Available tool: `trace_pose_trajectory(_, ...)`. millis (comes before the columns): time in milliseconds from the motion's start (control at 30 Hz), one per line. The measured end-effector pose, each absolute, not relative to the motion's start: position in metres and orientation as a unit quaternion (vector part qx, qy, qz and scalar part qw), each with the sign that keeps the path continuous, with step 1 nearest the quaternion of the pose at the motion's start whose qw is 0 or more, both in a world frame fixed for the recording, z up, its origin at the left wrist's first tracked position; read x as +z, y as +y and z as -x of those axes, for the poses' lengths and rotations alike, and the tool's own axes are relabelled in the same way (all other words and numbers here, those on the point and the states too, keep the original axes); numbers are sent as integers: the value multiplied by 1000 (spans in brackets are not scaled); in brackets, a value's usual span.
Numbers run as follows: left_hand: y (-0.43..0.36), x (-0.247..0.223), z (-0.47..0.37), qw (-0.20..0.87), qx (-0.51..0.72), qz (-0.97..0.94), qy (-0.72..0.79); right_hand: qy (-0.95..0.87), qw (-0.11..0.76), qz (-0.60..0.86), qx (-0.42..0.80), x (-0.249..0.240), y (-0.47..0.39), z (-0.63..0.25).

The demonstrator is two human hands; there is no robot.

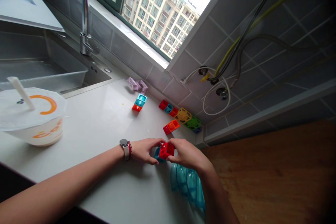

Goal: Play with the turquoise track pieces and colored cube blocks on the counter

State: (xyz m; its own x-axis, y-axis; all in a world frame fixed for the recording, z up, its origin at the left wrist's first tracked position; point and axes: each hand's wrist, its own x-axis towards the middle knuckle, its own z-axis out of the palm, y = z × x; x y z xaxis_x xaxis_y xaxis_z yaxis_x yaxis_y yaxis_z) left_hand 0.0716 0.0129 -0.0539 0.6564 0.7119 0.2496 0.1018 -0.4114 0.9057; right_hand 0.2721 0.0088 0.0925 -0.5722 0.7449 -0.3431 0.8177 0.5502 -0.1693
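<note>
Close over the counter, my right hand [187, 152] pinches a red open-framed toy block [167, 151] between thumb and fingers. A teal toy block [159, 155] sits right beside it, touching or nearly so. My left hand [145, 150], with a watch on its wrist, curls its thumb and fingers around the teal block's side, fingertips reaching the red one. Just beyond my hands lies a short orange-and-red block piece [171, 126]. Under my right forearm are large translucent teal curved pieces [187, 183], partly hidden by that arm.
Along the tiled wall runs a row of coloured blocks [183, 115]. Farther left are a teal-and-red stack [139, 102] and lilac pieces [138, 84]. A lidded drink cup [49, 131] with a straw stands at left, before the sink [98, 74] and faucet [85, 17].
</note>
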Motion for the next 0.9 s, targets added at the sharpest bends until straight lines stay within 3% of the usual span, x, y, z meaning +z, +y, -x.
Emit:
trace_pose_trajectory(200, 12, -53, -78, 390, 315, -792, 349, 858, 116, -471, -167, 95, 12, -270)
trace_pose_trajectory(900, 17, -56, -77, 447, 321, -756, 353, 844, 144, -497, -138, 102, 7, -261)
